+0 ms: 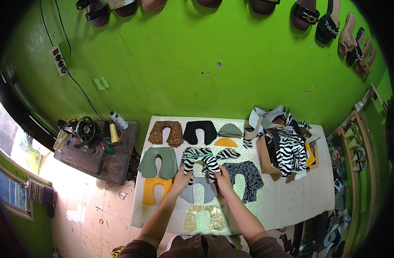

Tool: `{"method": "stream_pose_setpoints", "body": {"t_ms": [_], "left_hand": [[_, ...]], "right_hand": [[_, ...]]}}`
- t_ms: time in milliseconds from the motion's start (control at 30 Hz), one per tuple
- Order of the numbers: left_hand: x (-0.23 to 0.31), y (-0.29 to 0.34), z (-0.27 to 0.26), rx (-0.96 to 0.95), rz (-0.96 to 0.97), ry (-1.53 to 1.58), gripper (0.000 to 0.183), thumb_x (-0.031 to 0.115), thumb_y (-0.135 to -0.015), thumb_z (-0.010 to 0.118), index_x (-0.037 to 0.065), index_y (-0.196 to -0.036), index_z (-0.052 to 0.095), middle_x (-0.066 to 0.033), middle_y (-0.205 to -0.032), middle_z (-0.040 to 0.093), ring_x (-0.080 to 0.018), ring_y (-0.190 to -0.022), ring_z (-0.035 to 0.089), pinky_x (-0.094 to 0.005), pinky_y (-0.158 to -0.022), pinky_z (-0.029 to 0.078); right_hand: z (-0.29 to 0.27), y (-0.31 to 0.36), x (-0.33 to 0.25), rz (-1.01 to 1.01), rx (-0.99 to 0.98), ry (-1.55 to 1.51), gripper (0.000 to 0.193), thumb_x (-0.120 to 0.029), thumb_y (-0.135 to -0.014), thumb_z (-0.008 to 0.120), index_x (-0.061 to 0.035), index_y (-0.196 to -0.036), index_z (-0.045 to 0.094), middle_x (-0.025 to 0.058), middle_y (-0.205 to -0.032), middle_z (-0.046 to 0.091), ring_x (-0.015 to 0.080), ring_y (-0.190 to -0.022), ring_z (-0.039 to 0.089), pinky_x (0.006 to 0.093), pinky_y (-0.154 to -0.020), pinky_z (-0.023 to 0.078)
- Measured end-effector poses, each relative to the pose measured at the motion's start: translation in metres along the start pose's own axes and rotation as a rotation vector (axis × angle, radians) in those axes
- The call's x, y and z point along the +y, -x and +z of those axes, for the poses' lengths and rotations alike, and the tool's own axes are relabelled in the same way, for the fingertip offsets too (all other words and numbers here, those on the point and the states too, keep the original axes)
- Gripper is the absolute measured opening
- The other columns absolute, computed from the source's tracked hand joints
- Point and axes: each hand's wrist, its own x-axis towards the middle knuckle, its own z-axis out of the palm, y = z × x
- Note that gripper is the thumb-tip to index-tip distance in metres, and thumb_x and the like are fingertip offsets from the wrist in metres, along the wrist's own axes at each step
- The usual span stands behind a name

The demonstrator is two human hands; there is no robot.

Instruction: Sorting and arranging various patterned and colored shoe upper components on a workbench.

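My left hand (182, 177) and my right hand (223, 177) each grip a lower end of a zebra-striped U-shaped cut piece (201, 158) lying on the white table (291, 198). Just below the hands lies a grey U-shaped piece (199, 193), and below that a gold glitter piece (204, 217). Left of my left hand are an olive green piece (159, 162) and a yellow piece (156, 189). A dark patterned piece (247, 176) lies right of my right hand.
A leopard-print piece (166, 132), a black piece (200, 131) and small green and yellow caps (229, 135) lie at the table's far side. A cardboard box (287, 148) of zebra fabric scraps stands at right. A sewing machine (87, 131) with thread spools stands left. Sandals hang on the green wall.
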Motion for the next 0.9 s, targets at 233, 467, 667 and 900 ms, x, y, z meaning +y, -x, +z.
{"method": "stream_pose_setpoints", "body": {"t_ms": [233, 467, 667, 900], "left_hand": [[0.009, -0.029, -0.01, 0.098, 0.159, -0.393, 0.032, 0.007, -0.077, 0.055, -0.002, -0.107, 0.05, -0.0229, -0.098, 0.058, -0.0347, -0.091, 0.056, -0.0367, -0.079, 0.044], [0.031, -0.036, -0.005, 0.223, 0.33, -0.723, 0.034, 0.006, -0.076, 0.054, 0.002, -0.11, 0.05, -0.0205, -0.103, 0.052, -0.037, -0.09, 0.054, -0.0414, -0.077, 0.045], [0.02, -0.042, -0.002, 0.204, 0.358, -0.833, 0.035, 0.004, -0.076, 0.053, 0.0, -0.11, 0.047, -0.0207, -0.1, 0.048, -0.037, -0.087, 0.053, -0.0414, -0.074, 0.046], [0.011, -0.047, -0.002, 0.184, 0.316, -0.904, 0.035, 0.005, -0.076, 0.052, -0.002, -0.11, 0.048, -0.0231, -0.102, 0.045, -0.0398, -0.086, 0.054, -0.0428, -0.076, 0.046]], "right_hand": [[0.012, -0.024, -0.001, -0.139, 0.095, 0.089, 0.039, 0.0, -0.083, 0.05, -0.0059, -0.12, 0.041, 0.0087, -0.099, 0.052, 0.0147, -0.085, 0.05, 0.0259, -0.077, 0.041], [0.022, -0.035, -0.009, -0.183, 0.11, 0.361, 0.043, 0.001, -0.079, 0.05, -0.0035, -0.12, 0.04, 0.0181, -0.101, 0.052, 0.0285, -0.093, 0.052, 0.0336, -0.084, 0.04], [0.026, -0.04, -0.003, -0.264, 0.117, 0.479, 0.045, -0.001, -0.077, 0.049, 0.0003, -0.121, 0.04, 0.0237, -0.113, 0.049, 0.0361, -0.106, 0.047, 0.0374, -0.091, 0.037], [0.024, -0.037, -0.013, -0.258, 0.098, 0.683, 0.043, -0.009, -0.076, 0.053, 0.0015, -0.117, 0.046, 0.0207, -0.106, 0.051, 0.0348, -0.099, 0.05, 0.038, -0.086, 0.04]]}}
